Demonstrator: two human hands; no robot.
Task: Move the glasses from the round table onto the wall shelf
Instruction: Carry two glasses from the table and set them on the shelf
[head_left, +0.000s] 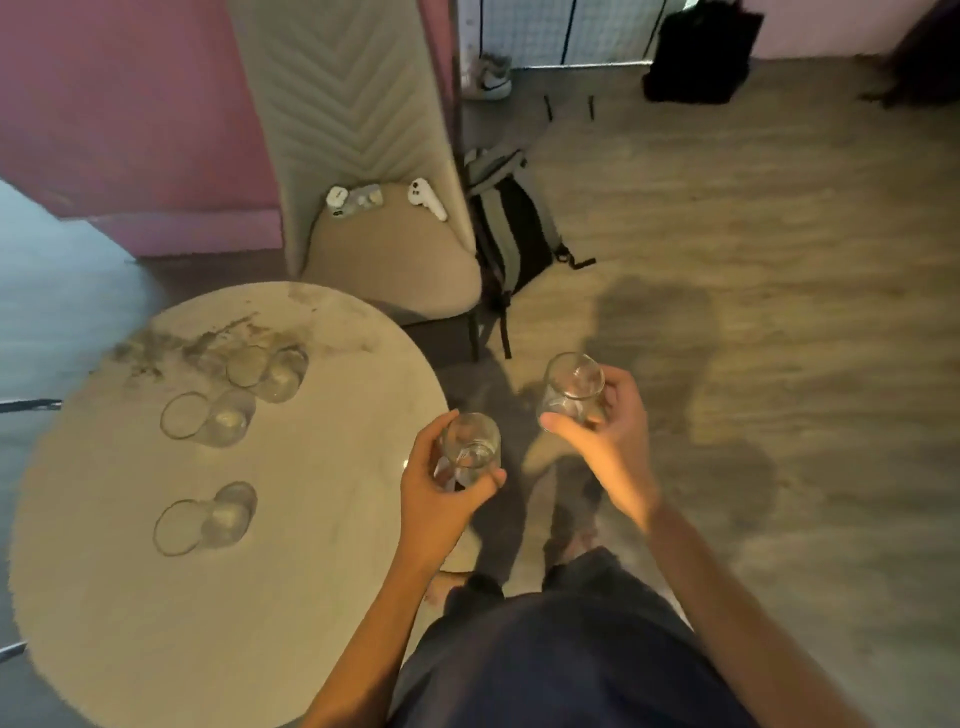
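Three clear glasses stand on the round beige table: one at the far side, one in the middle, one nearer me. My left hand is shut around a clear glass just past the table's right edge. My right hand grips another clear glass, held over the floor to the right of the table. The wall shelf is out of view.
A beige upholstered chair stands behind the table, with white earbuds and small items on its seat. A grey-black backpack leans beside it. A black bag and a shoe lie on the wooden floor farther back.
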